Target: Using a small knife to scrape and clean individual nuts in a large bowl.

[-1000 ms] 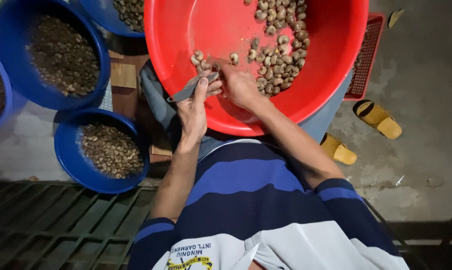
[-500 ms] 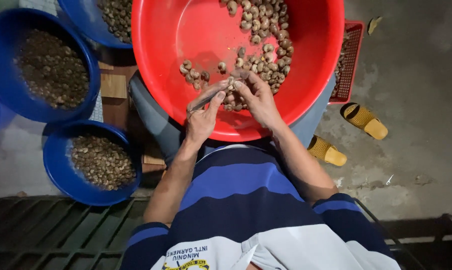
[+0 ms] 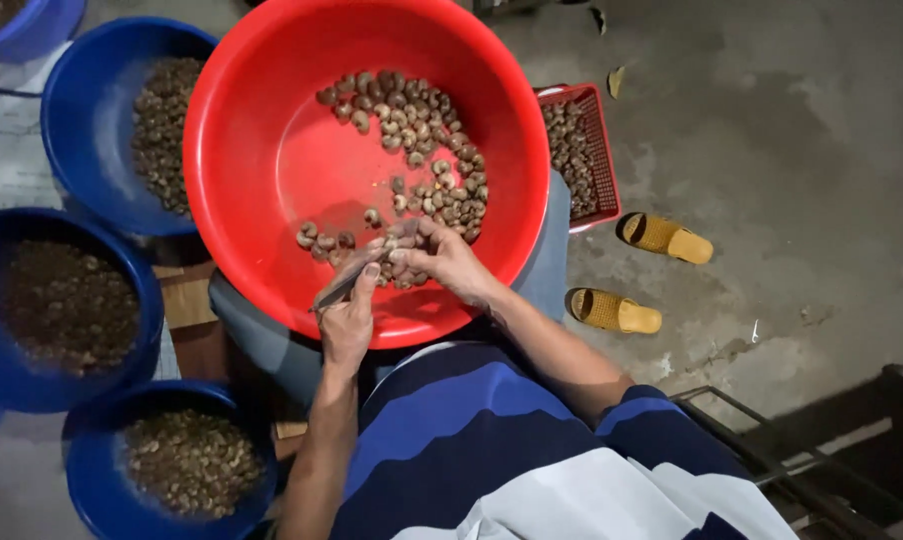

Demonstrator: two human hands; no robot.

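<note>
A big red basin (image 3: 262,150) rests tilted on my lap, with a heap of brown nuts (image 3: 422,140) along its right side and a few loose ones near the front. My left hand (image 3: 347,315) grips a small knife (image 3: 347,283), its thin blade pointing toward the nut. My right hand (image 3: 442,258) pinches a single nut (image 3: 397,243) against the blade tip, just above the basin's near rim. Both forearms reach forward from my blue and white striped shirt.
Several blue tubs of nuts and shells stand at the left: one at the top (image 3: 97,130), one mid-left (image 3: 147,300), one near the bottom (image 3: 92,470). A red crate (image 3: 602,160) with nuts sits to the right. Two yellow sandals (image 3: 667,237) lie on the concrete floor.
The view has shifted so the basin sits more centred and lower. My hands drew back from the nut heap to the basin's near rim and now work one nut with the knife.
</note>
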